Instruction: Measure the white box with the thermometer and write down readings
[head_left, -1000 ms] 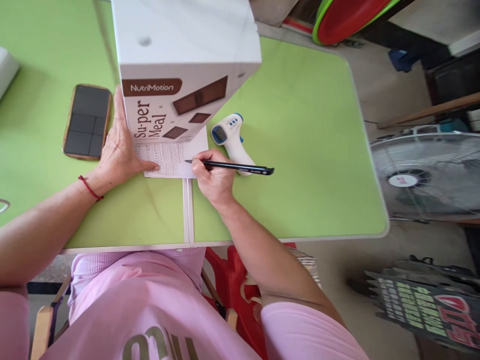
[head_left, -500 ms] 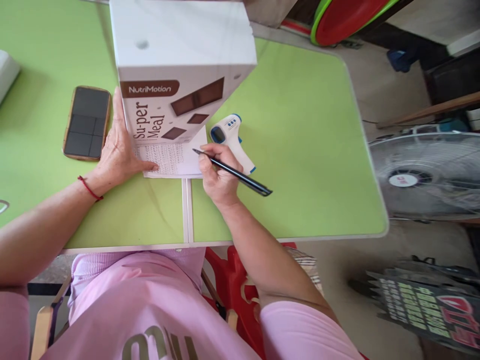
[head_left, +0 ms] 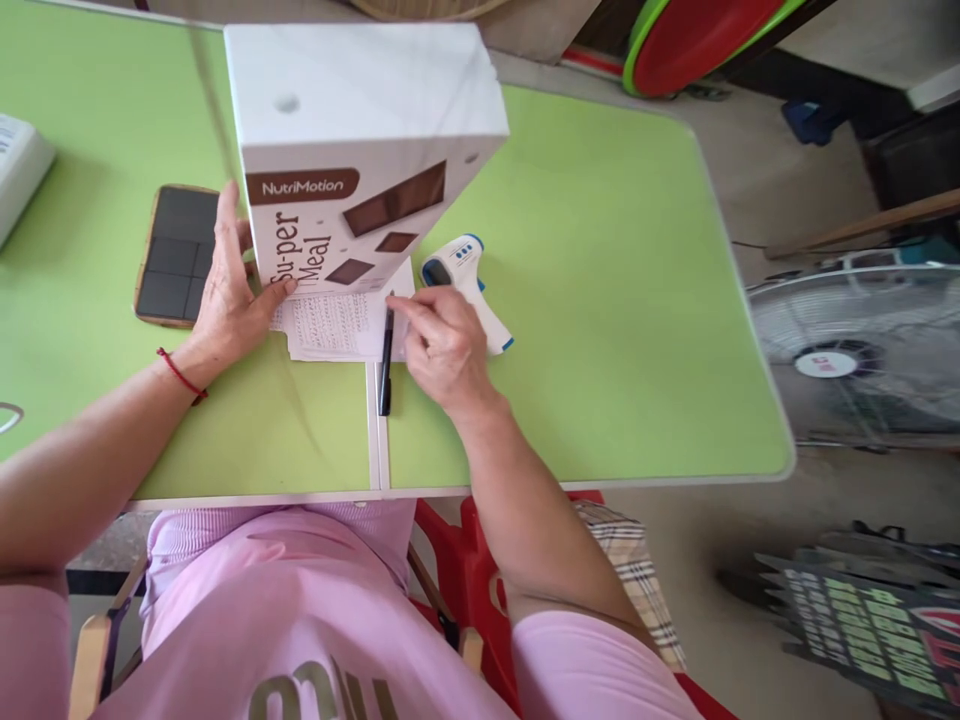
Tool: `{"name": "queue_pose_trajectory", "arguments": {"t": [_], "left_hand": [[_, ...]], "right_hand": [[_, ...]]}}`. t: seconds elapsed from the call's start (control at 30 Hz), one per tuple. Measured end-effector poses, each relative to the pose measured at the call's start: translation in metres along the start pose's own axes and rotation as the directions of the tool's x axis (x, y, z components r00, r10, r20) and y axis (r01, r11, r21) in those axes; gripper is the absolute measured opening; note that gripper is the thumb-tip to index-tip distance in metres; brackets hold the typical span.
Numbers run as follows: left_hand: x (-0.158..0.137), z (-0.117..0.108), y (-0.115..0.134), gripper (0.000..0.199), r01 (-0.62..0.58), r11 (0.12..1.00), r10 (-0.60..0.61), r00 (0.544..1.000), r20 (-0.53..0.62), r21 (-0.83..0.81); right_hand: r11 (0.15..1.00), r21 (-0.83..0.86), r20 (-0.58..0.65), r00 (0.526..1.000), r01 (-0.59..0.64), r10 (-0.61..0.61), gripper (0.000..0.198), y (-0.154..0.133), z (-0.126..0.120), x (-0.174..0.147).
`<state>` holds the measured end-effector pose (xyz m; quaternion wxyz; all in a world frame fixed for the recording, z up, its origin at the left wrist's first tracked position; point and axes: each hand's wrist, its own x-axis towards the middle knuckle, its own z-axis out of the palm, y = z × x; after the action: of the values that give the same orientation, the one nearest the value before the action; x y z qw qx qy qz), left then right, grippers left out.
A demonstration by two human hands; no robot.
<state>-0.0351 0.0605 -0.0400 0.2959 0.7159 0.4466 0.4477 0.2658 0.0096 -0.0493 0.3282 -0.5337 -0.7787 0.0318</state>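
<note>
My left hand (head_left: 225, 290) lies flat against the lower left corner of a tall white NutriMotion box (head_left: 352, 150), thumb on its front bottom edge, fingers up its side. A written sheet of paper (head_left: 337, 325) sticks out from under the box. My right hand (head_left: 442, 345) rests on the paper's right edge. Its thumb and index tips meet at the upper end of a black pen (head_left: 385, 365). The pen lies along the table's middle seam, pointing towards me.
A phone (head_left: 172, 255) lies face up left of my left hand. A white and blue forehead thermometer (head_left: 465, 275) lies behind my right hand. A white device (head_left: 19, 170) sits at the far left. The green table (head_left: 615, 300) ends right, beside a floor fan (head_left: 862, 350).
The pen swung from a writing grip down onto the table, now lying lengthwise along the seam. My left thumb moved from the paper up to the box's bottom edge. The view shifted slightly.
</note>
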Motion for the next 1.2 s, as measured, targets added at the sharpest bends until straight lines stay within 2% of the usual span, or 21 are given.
{"name": "queue_pose_trajectory", "arguments": {"t": [0.13, 0.23, 0.33, 0.43, 0.53, 0.6, 0.67, 0.77, 0.83, 0.9, 1.1, 1.2], "left_hand": [[0.001, 0.002, 0.006, 0.118, 0.015, 0.996, -0.016, 1.000, -0.010, -0.086], [-0.001, 0.002, 0.014, 0.116, 0.032, 0.991, -0.032, 0.999, 0.000, -0.131], [-0.004, 0.000, 0.021, 0.111, 0.058, 0.982, -0.053, 0.998, 0.033, -0.177], [-0.006, -0.001, 0.024, 0.102, 0.071, 0.982, -0.061, 0.996, 0.059, -0.178], [-0.005, -0.001, 0.022, 0.094, 0.059, 0.988, -0.055, 0.998, 0.033, -0.141], [-0.005, 0.000, 0.018, 0.093, 0.052, 0.990, -0.050, 0.999, 0.021, -0.130], [-0.004, 0.001, 0.015, 0.092, 0.042, 0.993, -0.040, 0.999, 0.017, -0.114], [-0.004, 0.001, 0.014, 0.089, 0.023, 0.996, -0.023, 1.000, 0.008, -0.082], [-0.003, 0.000, 0.014, 0.089, 0.014, 0.998, -0.013, 1.000, 0.010, -0.068], [-0.003, -0.001, 0.015, 0.090, 0.004, 0.998, -0.003, 1.000, 0.016, -0.063], [-0.003, 0.000, 0.013, 0.087, -0.049, 0.999, 0.050, 0.999, 0.006, -0.016], [-0.005, 0.000, 0.014, 0.086, -0.063, 0.998, 0.063, 0.998, -0.013, -0.004]], "right_hand": [[0.966, -0.119, -0.152, 0.966, -0.229, 0.210, 0.045, 0.021, -0.005, -0.002], [0.915, -0.195, -0.148, 0.933, -0.353, 0.328, 0.059, 0.042, -0.005, -0.007], [0.894, -0.214, -0.124, 0.919, -0.394, 0.375, 0.056, 0.057, -0.003, -0.010], [0.913, -0.153, -0.138, 0.924, -0.377, 0.358, 0.048, 0.060, -0.003, -0.007], [0.955, 0.043, -0.170, 0.940, -0.293, 0.296, 0.045, 0.043, -0.009, -0.001], [0.939, 0.259, -0.183, 0.943, -0.227, 0.278, 0.044, 0.021, -0.014, 0.003], [0.852, 0.488, -0.147, 0.944, -0.191, 0.295, 0.045, -0.007, -0.016, 0.004], [0.655, 0.724, 0.059, 0.966, -0.216, 0.253, 0.053, -0.043, -0.014, 0.000], [0.560, 0.792, 0.168, 0.969, -0.243, 0.183, 0.051, -0.057, -0.011, -0.003], [0.515, 0.814, 0.224, 0.963, -0.269, 0.150, 0.046, -0.063, -0.007, -0.004], [0.464, 0.793, 0.311, 0.917, -0.395, 0.249, 0.049, -0.066, 0.001, -0.003], [0.441, 0.798, 0.326, 0.909, -0.412, 0.260, 0.048, -0.068, 0.001, -0.003]]}}
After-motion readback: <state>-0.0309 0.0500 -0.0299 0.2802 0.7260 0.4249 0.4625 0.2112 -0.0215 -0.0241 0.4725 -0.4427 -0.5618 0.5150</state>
